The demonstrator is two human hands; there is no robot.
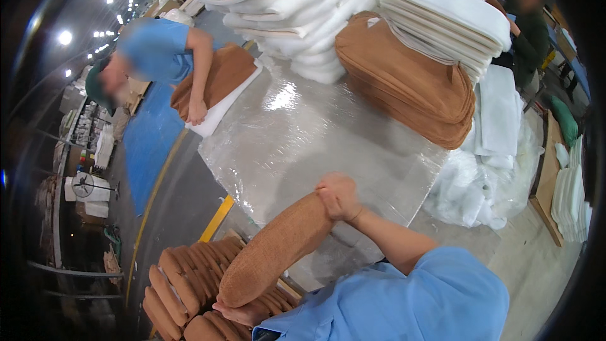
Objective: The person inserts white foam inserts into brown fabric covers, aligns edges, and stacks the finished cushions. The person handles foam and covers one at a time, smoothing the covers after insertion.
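A long, rounded brown cushion (278,249) in woven fabric slants across the front of me, off the table's near edge. My right hand (339,197) is closed on its upper right end. At the lower left end, my left hand (243,312) supports it from beneath, its fingers partly hidden by the cushion. Just below and left of it lie several similar brown cushions (183,278) packed in rows. Beyond my right hand is the table (303,145), covered in shiny clear plastic sheet.
A stack of brown fabric covers (404,82) lies on the table's far right. White foam pads (448,16) and a tall white padding pile (290,12) stand behind. At left, a co-worker (158,50) handles a brown cover (221,79). Crumpled plastic (473,189) sits beside the table's right edge.
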